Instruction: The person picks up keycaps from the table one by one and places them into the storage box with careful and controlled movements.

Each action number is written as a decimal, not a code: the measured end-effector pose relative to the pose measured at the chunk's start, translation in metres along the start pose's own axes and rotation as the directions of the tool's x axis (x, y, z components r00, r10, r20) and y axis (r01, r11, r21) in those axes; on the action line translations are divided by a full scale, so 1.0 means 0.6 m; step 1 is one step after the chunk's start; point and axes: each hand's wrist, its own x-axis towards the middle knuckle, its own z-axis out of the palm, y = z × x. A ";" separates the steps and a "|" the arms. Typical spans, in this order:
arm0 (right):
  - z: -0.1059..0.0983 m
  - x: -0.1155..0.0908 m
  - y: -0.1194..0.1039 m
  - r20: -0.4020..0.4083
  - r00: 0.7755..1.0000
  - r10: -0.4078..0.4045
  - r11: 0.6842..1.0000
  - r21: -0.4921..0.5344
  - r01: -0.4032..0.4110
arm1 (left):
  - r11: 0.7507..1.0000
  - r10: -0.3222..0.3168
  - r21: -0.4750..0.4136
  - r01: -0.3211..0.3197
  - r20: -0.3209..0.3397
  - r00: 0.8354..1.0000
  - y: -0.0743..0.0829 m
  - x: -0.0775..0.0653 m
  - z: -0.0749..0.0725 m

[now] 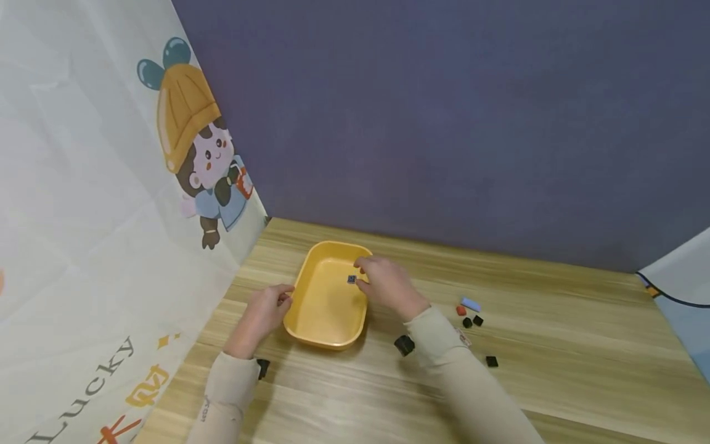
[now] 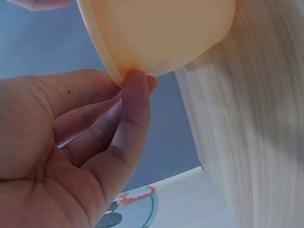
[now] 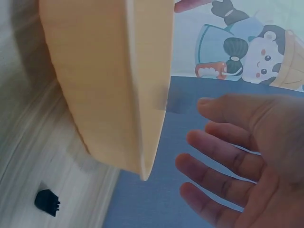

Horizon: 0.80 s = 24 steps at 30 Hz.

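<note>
A yellow plastic tray (image 1: 327,339) stands on the table. My left hand (image 1: 263,314) pinches its left rim between thumb and fingers; the left wrist view shows the tray's wall (image 2: 166,28) at the fingertips. Over the tray's right side is my right hand (image 1: 386,283), its fingers spread apart and curved. A small dark square piece (image 1: 352,279) with a light pattern shows just off that thumb. In the right wrist view it is only a blurred dark patch (image 3: 173,99) between tray and thumb, apart from the fingers. Whether it touches the tray I cannot tell.
Right of the tray lie a blue stick (image 1: 471,304), a red piece (image 1: 461,310) and several small black pieces (image 1: 492,361). A pale item (image 1: 463,337) is partly hidden by the right sleeve. Dark blocky things (image 1: 404,345) show beside both cuffs. A printed white curtain (image 1: 111,185) borders the left.
</note>
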 end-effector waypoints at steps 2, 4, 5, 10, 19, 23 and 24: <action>-0.004 0.003 0.024 -0.002 1.000 -0.021 1.000 0.012 0.021 | 1.000 -0.024 -0.001 0.024 -0.013 1.000 0.014 0.007 0.010; -0.006 0.001 0.041 -0.024 0.999 -0.042 0.999 0.023 0.043 | 0.999 -0.037 -0.001 0.037 -0.024 0.999 0.021 0.011 0.015; -0.006 -0.003 0.046 -0.038 0.998 -0.049 0.998 0.030 0.050 | 0.999 -0.037 0.000 0.037 -0.025 0.999 0.022 0.012 0.016; -0.015 -0.031 0.077 -0.096 0.993 -0.065 0.996 0.054 0.071 | 1.000 -0.028 -0.002 0.028 -0.031 0.999 0.024 0.014 0.018; -0.043 -0.116 0.165 -0.109 0.992 0.056 0.998 0.004 -0.056 | 1.000 -0.010 -0.015 0.010 -0.025 1.000 0.025 0.012 0.017; -0.056 -0.157 0.207 -0.136 0.983 0.122 0.993 0.012 -0.121 | 1.000 -0.007 -0.021 0.006 -0.023 1.000 0.026 0.010 0.016; -0.060 -0.166 0.217 -0.141 0.980 0.140 0.990 0.018 -0.139 | 1.000 -0.010 -0.027 0.009 -0.021 1.000 0.025 0.010 0.016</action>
